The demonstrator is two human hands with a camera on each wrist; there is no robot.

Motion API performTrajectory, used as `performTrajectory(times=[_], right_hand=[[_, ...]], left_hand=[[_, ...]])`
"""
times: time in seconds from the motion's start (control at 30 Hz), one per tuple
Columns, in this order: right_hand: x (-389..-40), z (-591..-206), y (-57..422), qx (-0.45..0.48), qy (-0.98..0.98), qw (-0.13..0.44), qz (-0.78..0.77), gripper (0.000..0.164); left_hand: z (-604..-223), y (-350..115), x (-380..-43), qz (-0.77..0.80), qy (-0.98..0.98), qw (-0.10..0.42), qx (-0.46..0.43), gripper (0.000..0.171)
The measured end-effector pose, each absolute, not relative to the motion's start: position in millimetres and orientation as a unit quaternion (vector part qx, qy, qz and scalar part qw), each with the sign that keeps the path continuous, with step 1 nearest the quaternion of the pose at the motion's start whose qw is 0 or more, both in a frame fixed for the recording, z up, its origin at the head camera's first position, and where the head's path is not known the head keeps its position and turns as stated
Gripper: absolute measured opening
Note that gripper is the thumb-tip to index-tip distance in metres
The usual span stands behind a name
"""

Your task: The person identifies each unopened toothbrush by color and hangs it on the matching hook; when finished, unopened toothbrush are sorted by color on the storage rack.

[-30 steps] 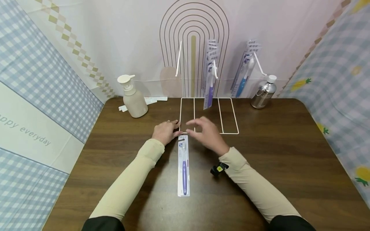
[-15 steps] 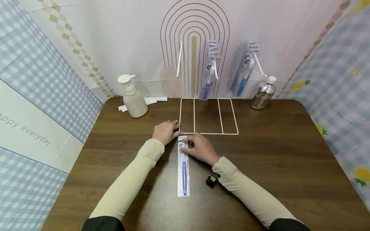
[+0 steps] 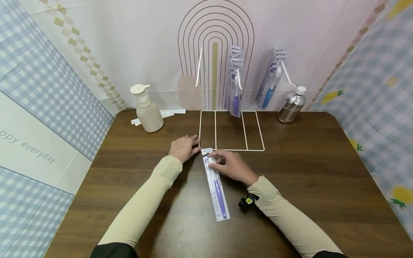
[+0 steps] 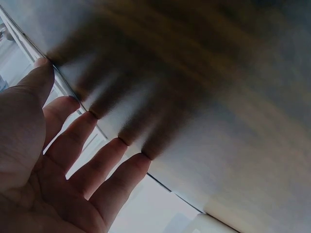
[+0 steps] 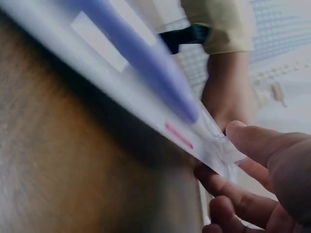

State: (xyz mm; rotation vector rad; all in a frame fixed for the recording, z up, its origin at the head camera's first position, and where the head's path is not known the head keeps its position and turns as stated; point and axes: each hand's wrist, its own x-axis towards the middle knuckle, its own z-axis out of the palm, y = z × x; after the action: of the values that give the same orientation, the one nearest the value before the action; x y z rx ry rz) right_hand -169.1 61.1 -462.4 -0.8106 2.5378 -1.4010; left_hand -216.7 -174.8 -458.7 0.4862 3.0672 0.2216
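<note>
My right hand [image 3: 233,166] pinches the upper part of a packaged toothbrush [image 3: 218,193] with a purple handle, thumb on one side and fingers on the other. In the right wrist view the toothbrush pack [image 5: 160,82] slants above the tabletop, its handle end nearest the camera. My left hand [image 3: 183,148] rests its fingertips on the table by the front left corner of a white wire rack [image 3: 238,149]. Seen from the left wrist, that hand [image 4: 73,160] has its fingers spread, their tips against the wood.
Purple toothbrush packs [image 3: 236,89] hang on the rack's middle hook, and blue ones [image 3: 269,86] on the right hook. The left hook [image 3: 198,68] is bare. A pump bottle [image 3: 150,116] stands back left with white strips [image 3: 174,111] behind it; a silver bottle [image 3: 291,107] stands back right.
My right hand has come down from beside the rack to the toothbrush pack on the table, gripped it and tilted its lower end right. The hanging purple packs swung. My left hand stayed put.
</note>
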Motion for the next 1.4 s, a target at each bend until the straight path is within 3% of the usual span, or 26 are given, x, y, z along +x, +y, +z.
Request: performTrajectory(times=[0.17, 0.53, 0.7, 1.0, 1.4], right_hand=[[-172, -438, 79, -0.265, 0.831, 0.038, -0.487, 0.033], [-176, -355, 116, -0.278, 0.814, -0.199, -0.47, 0.04], [-176, -331, 122, -0.267, 0.799, -0.263, -0.47, 0.042], [-188, -317, 118, -0.242, 0.804, -0.269, -0.472, 0.041], [-226, -328, 108, -0.225, 0.811, -0.263, -0.472, 0.04]], left_hand=[[-459, -174, -216, 0.079, 0.984, -0.003, 0.161, 0.053], [-457, -173, -213, 0.08, 0.984, -0.005, 0.161, 0.052], [-456, -173, -213, 0.078, 0.984, -0.005, 0.161, 0.052], [-456, -173, -213, 0.074, 0.984, -0.003, 0.16, 0.053], [-456, -173, -213, 0.074, 0.985, 0.001, 0.158, 0.053]])
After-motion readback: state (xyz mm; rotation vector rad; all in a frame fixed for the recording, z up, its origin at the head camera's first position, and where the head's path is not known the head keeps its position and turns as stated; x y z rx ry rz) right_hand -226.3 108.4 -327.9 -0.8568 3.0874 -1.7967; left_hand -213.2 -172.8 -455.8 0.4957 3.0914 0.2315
